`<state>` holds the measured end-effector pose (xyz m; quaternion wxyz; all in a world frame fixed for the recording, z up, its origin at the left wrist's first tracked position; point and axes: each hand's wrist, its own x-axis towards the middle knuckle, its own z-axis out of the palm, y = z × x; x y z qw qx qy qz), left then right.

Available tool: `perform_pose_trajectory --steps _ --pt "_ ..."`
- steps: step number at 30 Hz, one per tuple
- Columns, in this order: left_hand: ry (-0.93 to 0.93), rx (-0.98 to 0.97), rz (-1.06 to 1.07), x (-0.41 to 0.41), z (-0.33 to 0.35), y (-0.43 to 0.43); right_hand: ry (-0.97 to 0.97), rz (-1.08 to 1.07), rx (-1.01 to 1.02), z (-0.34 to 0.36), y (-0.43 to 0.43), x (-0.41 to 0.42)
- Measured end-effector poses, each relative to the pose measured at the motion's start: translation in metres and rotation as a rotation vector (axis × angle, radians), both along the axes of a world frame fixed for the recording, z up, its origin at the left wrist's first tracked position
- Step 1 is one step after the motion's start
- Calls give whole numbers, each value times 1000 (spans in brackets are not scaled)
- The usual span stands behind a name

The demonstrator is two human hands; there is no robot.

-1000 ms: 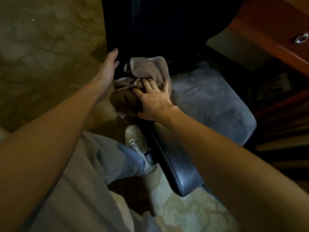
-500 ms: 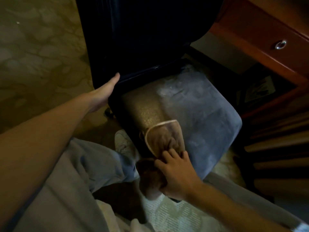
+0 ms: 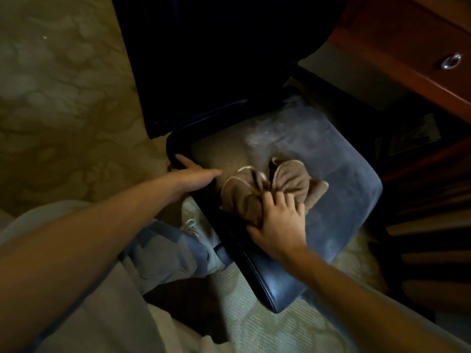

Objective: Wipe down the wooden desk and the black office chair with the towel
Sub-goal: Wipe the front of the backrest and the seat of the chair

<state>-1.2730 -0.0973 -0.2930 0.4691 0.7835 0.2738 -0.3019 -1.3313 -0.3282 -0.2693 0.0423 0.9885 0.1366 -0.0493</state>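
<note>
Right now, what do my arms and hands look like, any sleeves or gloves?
Both forearms are bare as far as the frame shows, with no sleeves. The left hand and right hand are ungloved, with no watch or ring visible. You also wear grey trousers and a pale laced shoe.

The carpet (image 3: 58, 98) is tan with soft, blotchy shapes all over it, and a tiny white speck (image 3: 45, 37) lies on it far up on the left. Lower down the carpet looks paler, with a woven pattern. A pale shoe (image 3: 192, 220) with laces stands on the carpet. A blue-grey trouser leg (image 3: 165, 253) comes down to the shoe and bunches over it. On the right, brown bars (image 3: 433, 229) lie one under the other, with dark gaps between them. Above the bars, in the shadow, is a dark flat thing (image 3: 413, 135); it is too dark to tell what it is
</note>
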Motion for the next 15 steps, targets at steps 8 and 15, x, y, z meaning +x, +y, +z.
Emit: perform_pose_trajectory --steps 8,15 --pt "-52 79 -85 24 3 2 -43 257 176 -8 11 -59" --pt "-268 164 -101 43 1 23 116 379 307 10 28 -71"
